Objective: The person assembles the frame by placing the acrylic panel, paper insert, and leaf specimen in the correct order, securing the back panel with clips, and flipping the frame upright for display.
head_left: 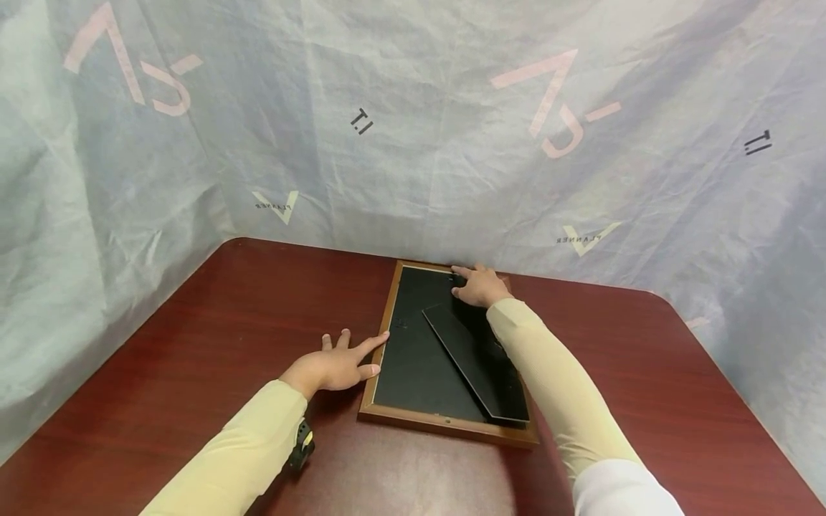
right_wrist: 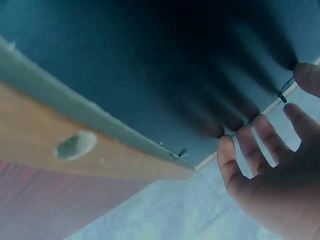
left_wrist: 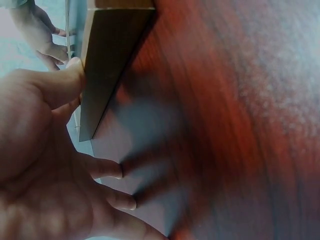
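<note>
A wooden picture frame (head_left: 445, 424) lies face down on the table, its black backing board (head_left: 406, 358) upward. The hinged easel stand (head_left: 474, 358) slants across the board's right half. My left hand (head_left: 335, 365) rests at the frame's left side with fingers spread, thumb and index fingertip on the rim. In the left wrist view the thumb (left_wrist: 75, 72) touches the rim's upper edge. At the far edge, my right hand (head_left: 482, 288) has its fingertips on the border of the board. A small dark tab (right_wrist: 284, 99) shows between its thumb and index finger in the right wrist view.
The reddish-brown table (head_left: 193, 322) has rounded far corners. A pale printed cloth (head_left: 413, 143) hangs close behind it and along both sides. A hole (right_wrist: 75, 145) opens in the frame's wooden side. A black band (head_left: 301, 444) sits on my left wrist.
</note>
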Available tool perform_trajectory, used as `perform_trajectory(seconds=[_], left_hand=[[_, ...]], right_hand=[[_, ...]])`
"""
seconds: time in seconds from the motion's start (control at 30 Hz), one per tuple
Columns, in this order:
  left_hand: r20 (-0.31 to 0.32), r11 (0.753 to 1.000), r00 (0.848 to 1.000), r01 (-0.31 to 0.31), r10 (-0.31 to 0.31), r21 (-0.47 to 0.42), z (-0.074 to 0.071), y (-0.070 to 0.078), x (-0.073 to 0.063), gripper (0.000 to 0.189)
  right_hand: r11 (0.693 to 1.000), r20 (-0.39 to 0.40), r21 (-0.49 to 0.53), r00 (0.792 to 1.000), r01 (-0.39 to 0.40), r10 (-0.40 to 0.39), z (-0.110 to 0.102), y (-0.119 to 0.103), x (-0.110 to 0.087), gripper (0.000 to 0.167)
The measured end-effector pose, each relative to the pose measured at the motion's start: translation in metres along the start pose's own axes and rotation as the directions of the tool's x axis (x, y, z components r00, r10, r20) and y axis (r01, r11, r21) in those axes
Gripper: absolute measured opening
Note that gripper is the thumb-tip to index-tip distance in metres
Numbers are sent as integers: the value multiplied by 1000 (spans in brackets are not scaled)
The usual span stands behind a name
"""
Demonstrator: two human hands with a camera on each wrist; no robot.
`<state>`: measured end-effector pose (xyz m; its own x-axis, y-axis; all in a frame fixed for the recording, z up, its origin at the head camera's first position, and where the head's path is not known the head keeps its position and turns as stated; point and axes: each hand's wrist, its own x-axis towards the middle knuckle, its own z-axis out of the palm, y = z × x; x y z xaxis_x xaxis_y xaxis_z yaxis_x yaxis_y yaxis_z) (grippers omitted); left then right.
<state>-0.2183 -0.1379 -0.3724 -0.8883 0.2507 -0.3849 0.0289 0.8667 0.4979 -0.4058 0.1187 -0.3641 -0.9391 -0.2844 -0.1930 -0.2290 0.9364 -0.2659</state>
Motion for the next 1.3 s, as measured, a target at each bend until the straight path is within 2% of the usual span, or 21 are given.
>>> perform_trajectory(seconds=[0.47,0.97,1.3], left_hand=[[-4,1000,1000,-4,3,-20,-2,1,-3,61],[-3,1000,1000,-4,4,-22,-2,1,-2,61],[-2,1000,1000,-5,5,-29,0,0,-1,61]], right_hand=[[1000,-28,-15,1000,-5,5,0,-2,4,60],[998,-51,51,998,-40,42,-3,-3,3,57],[998,-71,16,995,-63,64,-3,-3,3,51]])
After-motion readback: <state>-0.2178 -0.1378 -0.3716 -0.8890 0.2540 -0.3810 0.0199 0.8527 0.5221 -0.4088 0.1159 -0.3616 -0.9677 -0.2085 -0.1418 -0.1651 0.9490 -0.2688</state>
